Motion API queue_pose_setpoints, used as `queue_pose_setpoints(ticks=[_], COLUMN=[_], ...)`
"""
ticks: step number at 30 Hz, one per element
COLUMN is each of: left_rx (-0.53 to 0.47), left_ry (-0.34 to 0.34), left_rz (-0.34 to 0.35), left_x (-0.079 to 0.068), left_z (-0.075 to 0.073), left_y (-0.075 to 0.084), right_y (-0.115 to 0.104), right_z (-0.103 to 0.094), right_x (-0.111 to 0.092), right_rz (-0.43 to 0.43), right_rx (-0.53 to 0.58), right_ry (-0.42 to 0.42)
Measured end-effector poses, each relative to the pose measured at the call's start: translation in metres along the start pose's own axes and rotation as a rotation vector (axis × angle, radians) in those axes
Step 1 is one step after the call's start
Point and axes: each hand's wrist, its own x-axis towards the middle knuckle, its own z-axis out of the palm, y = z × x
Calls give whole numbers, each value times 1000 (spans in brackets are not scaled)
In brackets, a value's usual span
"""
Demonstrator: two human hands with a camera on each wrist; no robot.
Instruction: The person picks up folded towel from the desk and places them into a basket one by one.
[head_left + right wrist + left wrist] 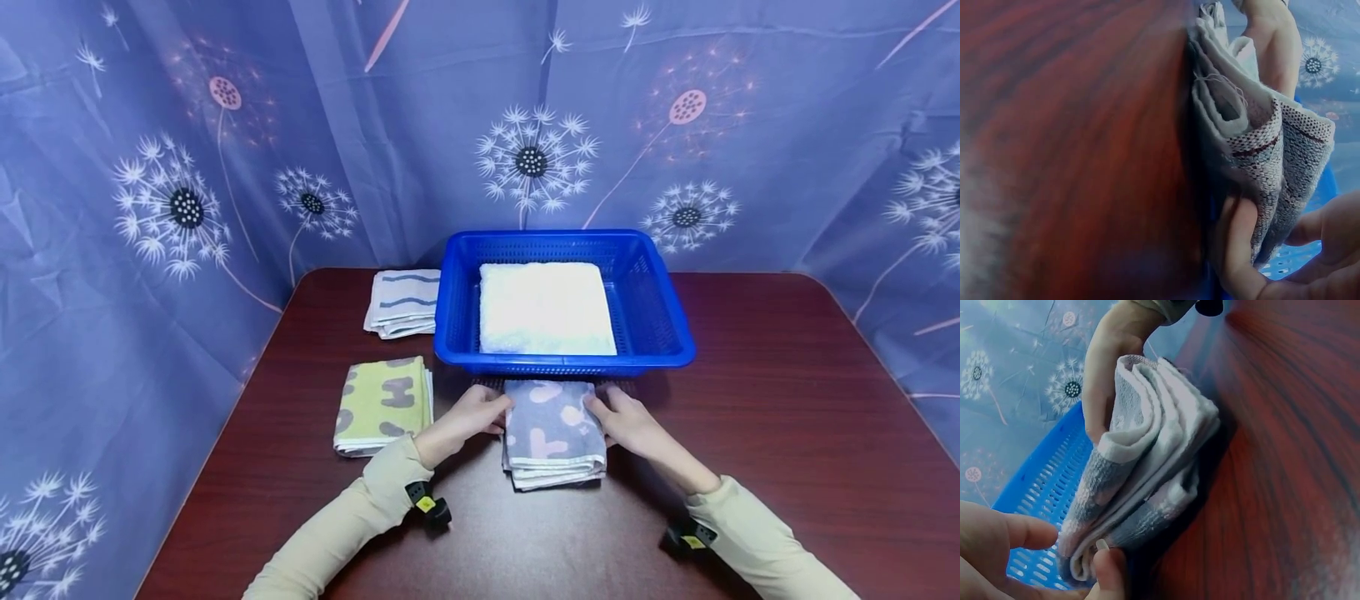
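Note:
A folded grey towel with pale pink patches is in front of the blue basket in the head view, its layered edges toward me. My left hand holds its left side and my right hand its right side. In the left wrist view the left fingertips lie against the folds of the towel. The right wrist view shows the right fingers curled at the lower edge of the towel.
Behind the towel stands a blue plastic basket with a folded white towel in it. Left of it lie a white towel with wavy grey stripes and a yellow-green towel, both folded, on the reddish-brown table. A dandelion-print curtain hangs behind.

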Motion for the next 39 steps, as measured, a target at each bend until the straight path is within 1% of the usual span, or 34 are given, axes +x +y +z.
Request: queue_pose_setpoints(ticks=[4,8,12,18,20,26,28,35,39], left_rx=[4,14,77,173,206,316,334,327,293], left_ry=[11,17,38,124,156,247,260,277,277], left_rz=[1,12,43,90,101,159,161,162,153], left_x=[1,-1,-3,-8,-9,-13,-15,-19,-20], left_z=[4,5,7,12,13,17,19,25,26], left_y=[0,1,3,5,6,9,10,8,7], right_y=[-1,-2,-4,-7,-8,-12,-13,-15,-17], right_z=[0,1,1,2,3,5,6,8,6], right_x=[1,-1,-2,-2,-1,-1,-3,-8,-10], right_rz=[8,9,-1,-23,-28,-27,-28,-59,-74], right_rx=[14,-13,-65,-170,-187,-189,-187,-164,-159], right_ry=[4,13,31,54,64,90,104,141,157])
